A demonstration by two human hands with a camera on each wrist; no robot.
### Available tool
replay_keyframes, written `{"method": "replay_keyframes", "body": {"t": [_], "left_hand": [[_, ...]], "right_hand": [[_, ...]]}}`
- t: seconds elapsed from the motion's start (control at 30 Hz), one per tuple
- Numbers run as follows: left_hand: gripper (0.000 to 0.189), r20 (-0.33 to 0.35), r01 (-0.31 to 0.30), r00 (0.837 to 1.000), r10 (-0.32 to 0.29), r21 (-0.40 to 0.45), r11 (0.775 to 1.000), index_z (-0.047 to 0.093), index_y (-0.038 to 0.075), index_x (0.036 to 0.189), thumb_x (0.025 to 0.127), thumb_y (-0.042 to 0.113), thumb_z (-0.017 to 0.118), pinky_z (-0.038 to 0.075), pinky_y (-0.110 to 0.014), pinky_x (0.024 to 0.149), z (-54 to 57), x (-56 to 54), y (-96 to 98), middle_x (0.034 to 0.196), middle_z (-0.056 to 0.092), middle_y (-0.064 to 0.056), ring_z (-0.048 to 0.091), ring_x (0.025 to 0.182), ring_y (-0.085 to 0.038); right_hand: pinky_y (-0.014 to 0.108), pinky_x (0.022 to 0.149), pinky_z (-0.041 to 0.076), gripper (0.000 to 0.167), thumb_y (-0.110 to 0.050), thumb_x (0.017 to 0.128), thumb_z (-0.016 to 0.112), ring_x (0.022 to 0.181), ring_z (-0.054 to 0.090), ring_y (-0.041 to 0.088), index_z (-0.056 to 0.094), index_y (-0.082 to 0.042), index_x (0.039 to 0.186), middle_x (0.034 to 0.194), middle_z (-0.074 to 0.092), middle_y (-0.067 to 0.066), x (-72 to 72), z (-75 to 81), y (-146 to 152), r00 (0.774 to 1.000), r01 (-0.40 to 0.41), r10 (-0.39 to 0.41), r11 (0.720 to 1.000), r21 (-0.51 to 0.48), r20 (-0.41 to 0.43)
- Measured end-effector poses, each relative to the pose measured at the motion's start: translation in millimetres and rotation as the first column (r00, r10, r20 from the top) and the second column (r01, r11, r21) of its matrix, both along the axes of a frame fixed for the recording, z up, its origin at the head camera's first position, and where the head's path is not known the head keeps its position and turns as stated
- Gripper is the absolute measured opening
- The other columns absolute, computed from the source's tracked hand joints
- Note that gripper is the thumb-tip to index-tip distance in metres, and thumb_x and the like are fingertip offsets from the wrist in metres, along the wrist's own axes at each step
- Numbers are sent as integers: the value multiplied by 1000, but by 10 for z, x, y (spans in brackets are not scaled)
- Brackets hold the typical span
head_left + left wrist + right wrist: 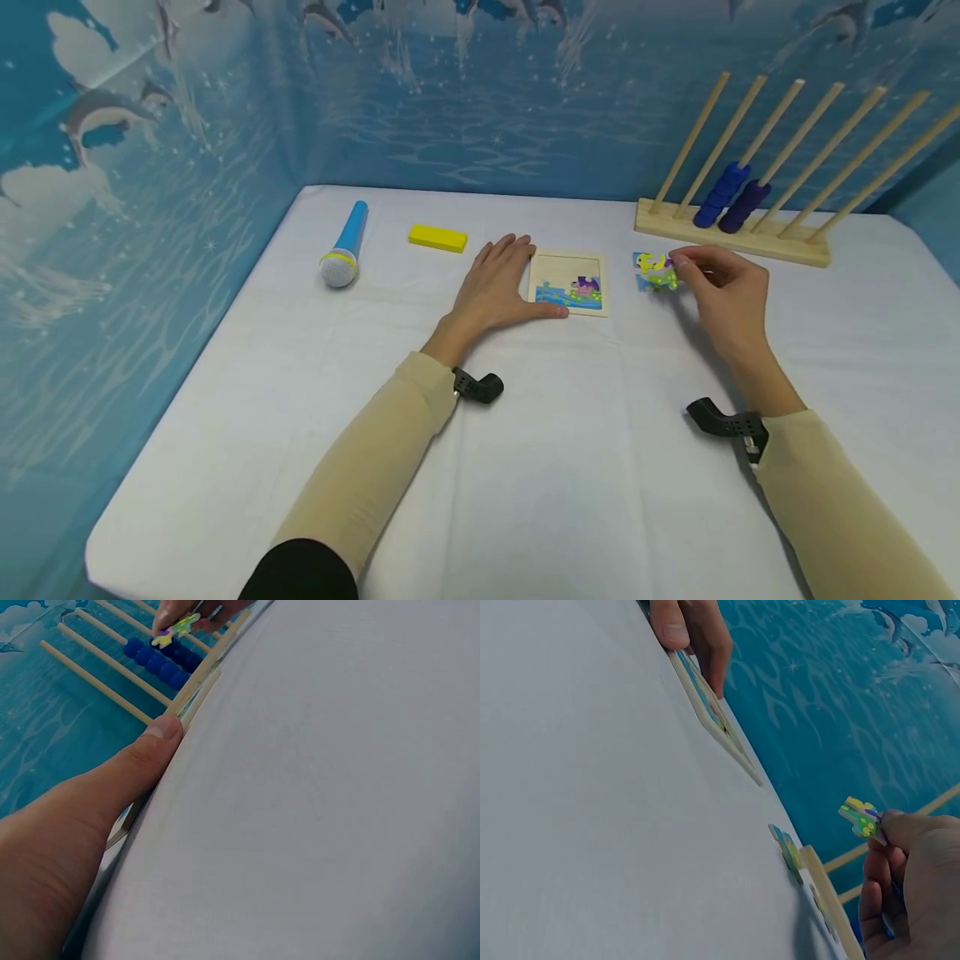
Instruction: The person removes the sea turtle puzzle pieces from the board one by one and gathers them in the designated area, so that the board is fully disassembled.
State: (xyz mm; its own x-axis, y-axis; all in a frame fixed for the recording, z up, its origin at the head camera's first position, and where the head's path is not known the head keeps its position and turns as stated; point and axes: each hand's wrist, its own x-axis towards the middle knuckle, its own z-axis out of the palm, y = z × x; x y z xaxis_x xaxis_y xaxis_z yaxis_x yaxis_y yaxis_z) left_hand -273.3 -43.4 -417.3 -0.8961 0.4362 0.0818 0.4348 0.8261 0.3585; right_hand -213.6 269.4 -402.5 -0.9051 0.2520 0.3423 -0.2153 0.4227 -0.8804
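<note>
My left hand (491,287) rests on a small wooden jigsaw board (555,265), its fingers stretched along the left side and its thumb at the lower edge. Several pieces sit in the board's lower part, showing blue water and a purple and pink figure. Right of the board, my right hand (723,287) pinches a green, yellow and purple puzzle piece (861,817) between thumb and fingers. The right wrist view shows that piece raised off the table. Below it, another puzzle piece (787,851) lies on the white cloth, with more flat shapes beside it.
A wooden peg rack (750,242) with blue beads (722,196) and dark purple beads (745,207) stands behind my right hand. A yellow block (437,238) and a blue toy microphone (348,246) lie to the left. Blue curtains border the white-covered table (540,467).
</note>
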Motion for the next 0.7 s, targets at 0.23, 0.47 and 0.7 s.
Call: {"method": "replay_keyframes", "body": {"t": [0.23,0.47,0.7], "left_hand": [[117,-4,-3,1000,3,0,1000,35,19,165,76,87,67,3,-38,136,-6,5,-12,175,26,3,14,163,-16],[118,-3,-1,1000,1,7,1000,35,19,165,75,88,67,4,-39,136,-4,-6,-8,175,27,3,14,163,-17],[118,-1,-1,1000,1,10,1000,35,19,165,75,88,67,3,-38,136,-13,-21,-9,175,26,4,15,163,-17]], "right_hand": [[6,74,47,35,-33,103,69,88,61,-3,76,-6,125,93,66,-32,48,-71,241,973,168,-184,979,118,140],[15,70,37,35,-33,104,67,74,49,-6,78,-4,119,92,70,-3,32,-137,245,968,202,-243,911,360,69],[19,72,35,31,-26,103,65,69,44,-11,78,-1,116,96,72,16,23,-167,216,966,227,-256,891,393,21]]}}
